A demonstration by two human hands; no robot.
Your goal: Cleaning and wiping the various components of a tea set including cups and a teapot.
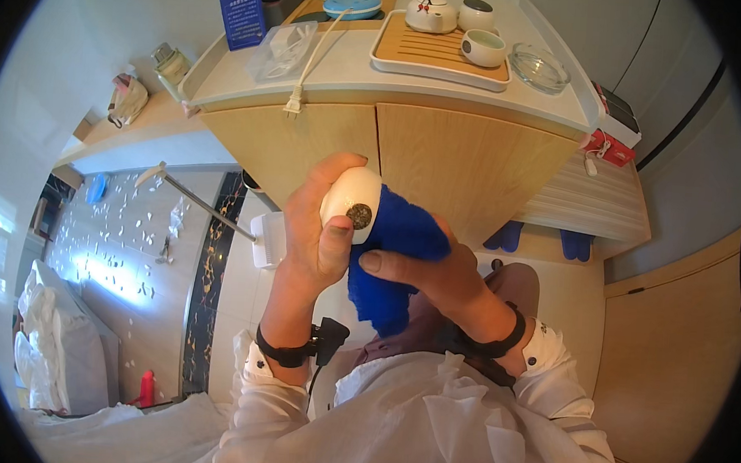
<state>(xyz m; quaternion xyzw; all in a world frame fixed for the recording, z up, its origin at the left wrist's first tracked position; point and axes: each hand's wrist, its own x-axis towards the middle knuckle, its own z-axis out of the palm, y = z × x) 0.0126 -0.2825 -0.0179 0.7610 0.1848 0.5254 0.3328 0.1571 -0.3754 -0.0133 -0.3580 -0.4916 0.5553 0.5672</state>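
Note:
My left hand (320, 228) grips a white ceramic cup (352, 195) with a dark round emblem, held tilted on its side before the cabinet doors. A blue cloth (402, 227) is bunched in my right hand (432, 264) and pressed against the cup's open side, so the inside is hidden. Beyond the hands, on the counter, a slatted tea tray (418, 69) with a white rim bears a white teapot (431, 14), a similar cup (483, 49) and a white jar (476, 15) with a dark lid. A glass ashtray (539, 68) stands to the tray's right.
A white power plug (294, 101) hangs over the counter's front edge (328, 95), near a clear plastic box (283, 51) and a blue round object (352, 5). On the floor at left, a long-handled dustpan (268, 241) stands near scattered white scraps (147, 238). A wooden door (664, 364) is at right.

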